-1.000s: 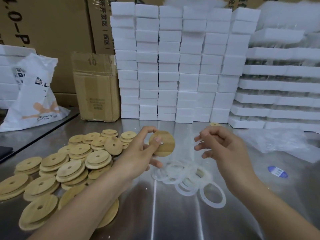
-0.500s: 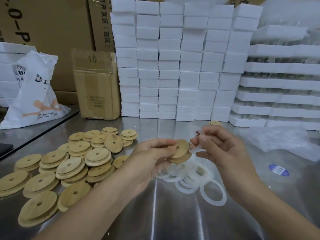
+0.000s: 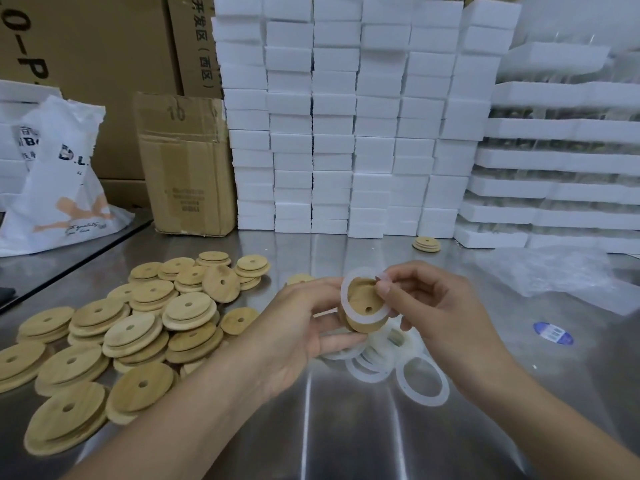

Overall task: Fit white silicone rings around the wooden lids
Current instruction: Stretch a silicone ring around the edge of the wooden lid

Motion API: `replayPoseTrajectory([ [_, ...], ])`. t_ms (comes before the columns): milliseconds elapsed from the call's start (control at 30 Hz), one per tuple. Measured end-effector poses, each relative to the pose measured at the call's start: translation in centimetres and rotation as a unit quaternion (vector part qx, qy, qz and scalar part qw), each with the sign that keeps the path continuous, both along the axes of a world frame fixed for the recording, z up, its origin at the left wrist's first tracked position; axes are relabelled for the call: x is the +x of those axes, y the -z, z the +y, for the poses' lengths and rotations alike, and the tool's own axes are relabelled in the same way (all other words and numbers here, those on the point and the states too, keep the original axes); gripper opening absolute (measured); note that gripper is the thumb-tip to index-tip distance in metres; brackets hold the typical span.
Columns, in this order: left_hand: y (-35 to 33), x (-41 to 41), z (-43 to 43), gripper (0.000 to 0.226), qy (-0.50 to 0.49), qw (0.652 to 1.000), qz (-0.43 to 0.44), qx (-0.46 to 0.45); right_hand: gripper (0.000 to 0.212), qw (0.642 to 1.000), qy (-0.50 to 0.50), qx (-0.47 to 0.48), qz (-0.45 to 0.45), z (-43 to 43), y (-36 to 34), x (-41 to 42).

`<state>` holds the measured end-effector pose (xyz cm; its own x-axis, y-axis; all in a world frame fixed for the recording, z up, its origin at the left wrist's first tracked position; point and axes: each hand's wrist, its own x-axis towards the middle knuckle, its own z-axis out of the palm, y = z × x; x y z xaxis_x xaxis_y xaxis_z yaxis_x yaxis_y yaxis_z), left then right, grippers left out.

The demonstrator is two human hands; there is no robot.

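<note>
The right hand (image 3: 440, 313) closed in on the left hand (image 3: 298, 330); its silicone ring (image 3: 345, 299) went over the wooden lid (image 3: 358, 296), pinched at the lid's one o'clock.

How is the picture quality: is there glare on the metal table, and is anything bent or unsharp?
Head view: bright glare streaks run down the metal table; the stacks of white blocks bow outward from the wide lens; the loose rings fade into the shine; the lid in the left hand and the ring pinched by the right hand look fairly sharp.
</note>
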<state>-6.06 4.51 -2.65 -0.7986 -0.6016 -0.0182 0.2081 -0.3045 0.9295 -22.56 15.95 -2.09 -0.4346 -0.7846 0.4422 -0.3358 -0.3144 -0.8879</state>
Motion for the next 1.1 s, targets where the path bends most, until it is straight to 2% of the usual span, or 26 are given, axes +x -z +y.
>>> replayPoseTrajectory([
  [67, 0.02, 0.03, -0.01, 0.042, -0.001, 0.999, 0.022, 0.040, 0.007, 1.000, 0.015, 0.000, 0.016, -0.08, 0.12, -0.11],
  [200, 0.56, 0.07, 0.14, 0.033, 0.003, 0.997, -0.002, -0.074, 0.008, 0.999, 0.024, 0.003, 0.039, -0.02, 0.19, -0.12],
  [367, 0.75, -0.08, 0.49, 0.020, -0.041, 0.993, 0.015, -0.114, 0.008, 0.998, 0.033, -0.019, 0.052, 0.17, -0.16, -0.21],
  [567, 0.40, -0.12, 0.76, 0.033, -0.093, 0.979, 0.009, -0.180, 0.005, 0.998, 0.033, -0.018, 0.057, 0.16, -0.44, -0.28],
  [867, 0.16, 0.13, 0.59, 0.031, -0.093, 0.968, -0.011, -0.234, 0.010, 0.996, 0.049, -0.025, 0.076, 0.15, -0.33, -0.08],
  [1100, -0.02, 0.34, 0.26, 0.029, -0.098, 0.968, -0.004, -0.233, 0.011, 0.995, 0.017, -0.001, 0.095, 0.39, -0.68, -0.50],
])
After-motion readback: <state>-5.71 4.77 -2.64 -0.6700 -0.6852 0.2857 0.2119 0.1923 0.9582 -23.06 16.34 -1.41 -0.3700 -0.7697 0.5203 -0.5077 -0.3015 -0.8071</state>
